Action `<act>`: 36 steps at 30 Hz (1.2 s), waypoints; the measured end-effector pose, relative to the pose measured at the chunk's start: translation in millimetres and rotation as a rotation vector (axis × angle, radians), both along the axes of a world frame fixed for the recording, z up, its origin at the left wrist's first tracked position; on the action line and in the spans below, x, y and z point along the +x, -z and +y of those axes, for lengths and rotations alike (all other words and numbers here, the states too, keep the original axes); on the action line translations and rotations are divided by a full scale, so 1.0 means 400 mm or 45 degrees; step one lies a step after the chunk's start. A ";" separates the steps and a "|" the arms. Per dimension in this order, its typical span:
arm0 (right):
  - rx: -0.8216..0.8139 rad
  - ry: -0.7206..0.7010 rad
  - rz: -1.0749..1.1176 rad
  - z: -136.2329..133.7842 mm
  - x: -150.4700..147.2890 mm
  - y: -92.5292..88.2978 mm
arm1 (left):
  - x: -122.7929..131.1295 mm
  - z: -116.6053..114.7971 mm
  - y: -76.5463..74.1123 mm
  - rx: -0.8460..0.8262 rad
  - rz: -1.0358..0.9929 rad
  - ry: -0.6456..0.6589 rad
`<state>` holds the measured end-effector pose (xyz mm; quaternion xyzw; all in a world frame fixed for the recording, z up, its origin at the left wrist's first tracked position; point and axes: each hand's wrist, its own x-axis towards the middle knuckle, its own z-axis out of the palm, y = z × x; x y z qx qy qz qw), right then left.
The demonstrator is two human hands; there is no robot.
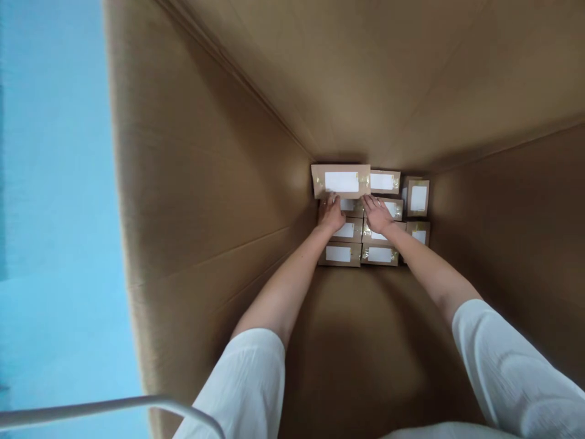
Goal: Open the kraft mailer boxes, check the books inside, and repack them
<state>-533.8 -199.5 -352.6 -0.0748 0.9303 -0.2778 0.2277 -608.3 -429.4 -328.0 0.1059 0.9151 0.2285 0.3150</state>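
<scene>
A small taped cardboard box (342,182) with a white label lies at the far left of the stack, looking larger and higher than its neighbours. The fingertips of my left hand (332,213) touch its near edge, with the thumb apart. At the box's near right corner rest the fingertips of my right hand (378,214), fingers stretched out. Neither hand wraps round the box. Beneath my hands, similar labelled boxes (339,254) lie in rows, partly covered by my fingers and wrists.
Tall brown walls of a large carton (210,201) surround my arms. More small boxes (418,198) stand turned along the right side. The carton's bare floor (351,329) shows nearer to me. A white cable (114,402) crosses the lower left, before a blue surface (55,201) outside.
</scene>
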 end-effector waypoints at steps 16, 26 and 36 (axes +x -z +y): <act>0.104 0.120 0.103 0.017 -0.109 -0.013 | 0.062 -0.003 0.025 -0.025 -0.162 0.150; -0.009 0.261 -0.023 0.014 -0.046 -0.021 | 0.068 -0.002 -0.022 -0.099 -0.124 0.179; 0.252 -0.003 -0.158 -0.015 -0.006 -0.088 | 0.020 -0.067 -0.084 -0.327 0.153 0.337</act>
